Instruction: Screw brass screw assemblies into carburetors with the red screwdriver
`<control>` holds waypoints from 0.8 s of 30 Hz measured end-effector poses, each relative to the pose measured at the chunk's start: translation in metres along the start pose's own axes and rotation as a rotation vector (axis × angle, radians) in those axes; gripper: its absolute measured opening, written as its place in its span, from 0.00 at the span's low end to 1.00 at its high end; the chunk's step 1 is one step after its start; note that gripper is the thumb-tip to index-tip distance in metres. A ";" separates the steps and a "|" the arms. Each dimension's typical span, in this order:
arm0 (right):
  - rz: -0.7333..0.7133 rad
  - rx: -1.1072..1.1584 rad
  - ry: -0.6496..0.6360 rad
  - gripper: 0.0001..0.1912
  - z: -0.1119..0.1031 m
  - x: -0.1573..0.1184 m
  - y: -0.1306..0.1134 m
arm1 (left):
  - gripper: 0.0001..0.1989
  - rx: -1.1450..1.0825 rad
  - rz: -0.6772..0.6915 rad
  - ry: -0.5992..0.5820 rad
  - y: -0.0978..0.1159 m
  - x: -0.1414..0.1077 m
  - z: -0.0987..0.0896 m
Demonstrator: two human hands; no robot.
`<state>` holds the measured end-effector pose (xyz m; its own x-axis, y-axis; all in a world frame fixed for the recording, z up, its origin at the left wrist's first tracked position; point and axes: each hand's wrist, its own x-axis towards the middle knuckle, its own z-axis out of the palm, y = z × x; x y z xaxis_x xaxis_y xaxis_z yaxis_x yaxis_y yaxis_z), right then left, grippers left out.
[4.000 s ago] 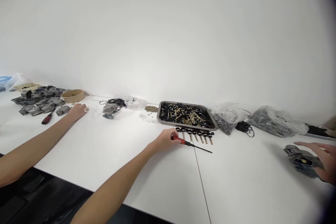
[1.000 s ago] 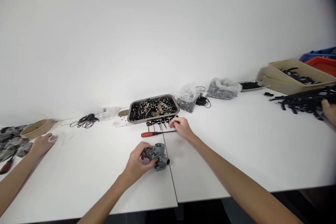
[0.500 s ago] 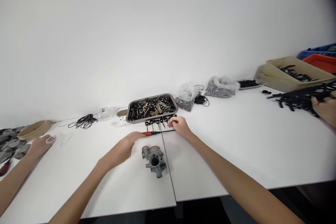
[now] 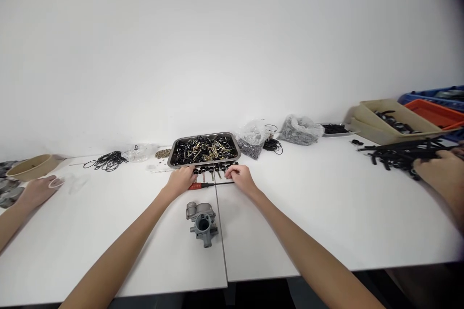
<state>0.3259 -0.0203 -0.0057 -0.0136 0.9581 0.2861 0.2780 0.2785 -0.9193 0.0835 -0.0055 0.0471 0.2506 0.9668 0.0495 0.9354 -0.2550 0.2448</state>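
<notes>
My left hand [image 4: 181, 180] rests on the table at the left end of a row of black-headed screws [image 4: 212, 172], fingers closed around something hidden. At the row's right end, my right hand [image 4: 241, 177] has its fingers curled together; what they pinch, if anything, cannot be seen. Between the hands lies a screwdriver [image 4: 197, 186] with a red handle, its dark shaft pointing right. A grey metal carburetor [image 4: 203, 223] sits nearer to me, touched by neither hand. Behind the row stands a metal tray [image 4: 174, 164] heaped with black and brass parts.
Black rubber rings [image 4: 110, 160], brass bits [image 4: 163, 153] and bags of small parts [image 4: 252, 141] [image 4: 300, 130] line the wall. Another person's hand [image 4: 39, 190] is at left; one at right [image 4: 437, 169] touches black hoses [image 4: 395, 154]. Beige bins [image 4: 377, 133] stand far right.
My left hand has moved forward from beside the screwdriver handle to the left end of the screw row. My right hand stays at the right end. The view has shifted slightly.
</notes>
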 end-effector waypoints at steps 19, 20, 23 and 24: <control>-0.020 0.104 -0.214 0.10 0.012 -0.025 -0.046 | 0.13 -0.533 -0.273 0.373 -0.064 -0.075 -0.007; -0.009 0.154 -0.363 0.14 0.014 -0.029 -0.053 | 0.14 -0.555 -0.294 0.380 -0.064 -0.087 -0.009; -0.022 0.180 -0.752 0.32 0.017 -0.040 -0.068 | 0.16 -0.686 -0.396 0.393 -0.052 -0.129 -0.009; -0.036 0.166 -0.846 0.38 0.018 -0.043 -0.072 | 0.17 -0.733 -0.422 0.401 -0.044 -0.142 -0.007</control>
<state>0.2893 -0.0806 0.0429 -0.7487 0.6582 0.0796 0.1201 0.2528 -0.9600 0.0045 -0.1316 0.0356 -0.3069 0.9449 0.1142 0.5048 0.0598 0.8612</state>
